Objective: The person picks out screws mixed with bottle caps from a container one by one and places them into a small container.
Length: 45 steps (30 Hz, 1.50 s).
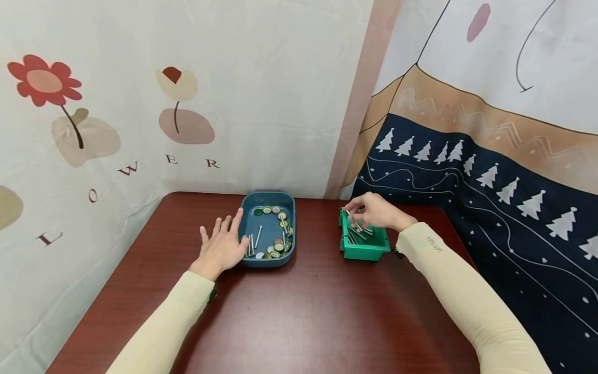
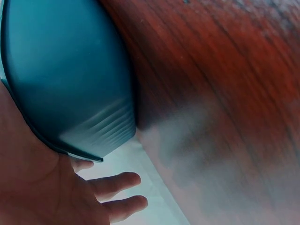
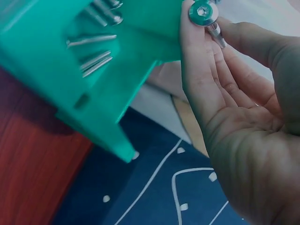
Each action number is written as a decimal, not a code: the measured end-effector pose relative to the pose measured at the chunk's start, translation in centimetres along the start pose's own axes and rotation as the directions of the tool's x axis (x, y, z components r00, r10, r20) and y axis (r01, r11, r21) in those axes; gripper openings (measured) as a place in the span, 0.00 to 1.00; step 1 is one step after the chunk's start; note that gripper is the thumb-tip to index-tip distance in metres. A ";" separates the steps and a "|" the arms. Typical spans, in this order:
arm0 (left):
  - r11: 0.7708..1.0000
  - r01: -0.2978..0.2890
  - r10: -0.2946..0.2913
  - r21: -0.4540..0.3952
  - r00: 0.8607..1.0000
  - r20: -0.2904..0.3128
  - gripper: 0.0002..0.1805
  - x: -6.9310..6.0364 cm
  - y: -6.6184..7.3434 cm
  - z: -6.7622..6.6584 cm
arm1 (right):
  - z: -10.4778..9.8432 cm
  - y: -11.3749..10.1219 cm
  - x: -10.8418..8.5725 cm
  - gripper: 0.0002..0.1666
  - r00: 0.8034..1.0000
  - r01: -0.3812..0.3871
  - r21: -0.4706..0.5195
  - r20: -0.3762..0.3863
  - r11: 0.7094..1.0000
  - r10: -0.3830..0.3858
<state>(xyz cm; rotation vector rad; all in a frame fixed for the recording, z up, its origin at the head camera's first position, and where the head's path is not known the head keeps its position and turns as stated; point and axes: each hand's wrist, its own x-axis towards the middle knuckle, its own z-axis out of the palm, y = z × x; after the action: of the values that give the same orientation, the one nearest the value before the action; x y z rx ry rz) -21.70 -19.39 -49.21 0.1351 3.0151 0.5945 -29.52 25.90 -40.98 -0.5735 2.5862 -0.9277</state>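
My left hand (image 1: 220, 250) rests against the left side of a blue tray (image 1: 268, 263), its fingers extended and spread. In the left wrist view, the palm touches the rim of the blue tray (image 2: 70, 70). Several bolts (image 1: 259, 236) and bottle caps (image 1: 275, 254) lie inside that tray. Over a green bin (image 1: 364, 254), my right hand (image 1: 377, 210) pinches a bolt between thumb and forefinger. The right wrist view shows this bolt (image 3: 203, 13) with its hex-socket head toward the camera. More bolts (image 3: 96, 63) lie in the green bin beneath.
Both containers stand on a reddish-brown wooden table (image 1: 317, 306), with a gap between them. A pale printed curtain (image 1: 261, 104) hangs behind. Dark blue fabric with white trees (image 1: 486, 176) borders the table on the right.
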 end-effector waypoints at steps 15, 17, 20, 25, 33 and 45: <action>1.000 -0.001 0.001 0.001 1.000 -0.008 0.47 -0.1 0.0 0.2 | 0.3 2.3 0.3 0.22 0.998 -0.062 -0.046 0.021 0.997 0.063; 1.000 0.000 0.000 0.007 1.000 -0.004 0.47 0.0 0.0 0.1 | 0.4 2.3 0.3 0.21 0.998 -0.060 -0.052 0.034 0.997 0.062; 1.000 0.002 -0.002 0.010 1.000 0.001 0.47 0.0 -0.1 0.1 | 0.4 2.1 0.4 0.21 0.996 -0.058 -0.067 0.059 0.996 0.062; 1.000 0.002 -0.002 0.007 1.000 -0.002 0.47 0.1 -0.2 0.2 | 0.4 1.8 0.6 0.21 0.992 -0.072 -0.093 0.099 0.993 0.081; 1.000 0.000 0.000 0.017 1.000 -0.004 0.47 0.2 0.0 0.2 | 0.7 1.5 1.1 0.20 0.989 -0.056 -0.179 0.122 0.982 0.078; 1.000 -0.007 0.007 -0.003 1.000 -0.013 0.47 0.1 -0.1 0.3 | 1.1 1.1 2.1 0.20 0.980 -0.104 -0.191 0.146 0.976 0.133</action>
<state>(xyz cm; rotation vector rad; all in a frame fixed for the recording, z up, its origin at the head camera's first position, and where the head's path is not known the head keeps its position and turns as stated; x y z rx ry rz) -21.80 -19.35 -49.48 0.1423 3.0275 0.6031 -31.17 25.10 -42.93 -0.5109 2.5449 -0.5859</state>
